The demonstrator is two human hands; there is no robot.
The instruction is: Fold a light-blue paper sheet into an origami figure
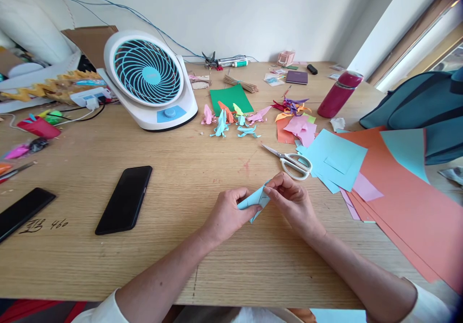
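Note:
A small piece of light blue folded paper [253,200] is held between my two hands above the front middle of the table. My left hand [227,212] grips its left end, thumb on top and fingers behind. With thumb and forefinger, my right hand [289,200] pinches the paper's upper right corner. Crease lines show on the paper's face. White-handled scissors [294,165] lie just beyond my right hand, blades pointing left and away. Farther back stand several small folded paper figures [221,124] in blue, pink, orange and yellow.
A white fan [144,79] stands at the back left. Two black phones, one a nearer phone [125,200], lie on the left. Blue paper sheets [338,159] and large orange sheets [405,202] cover the right side. A red bottle [338,95] stands near a teal bag [415,108].

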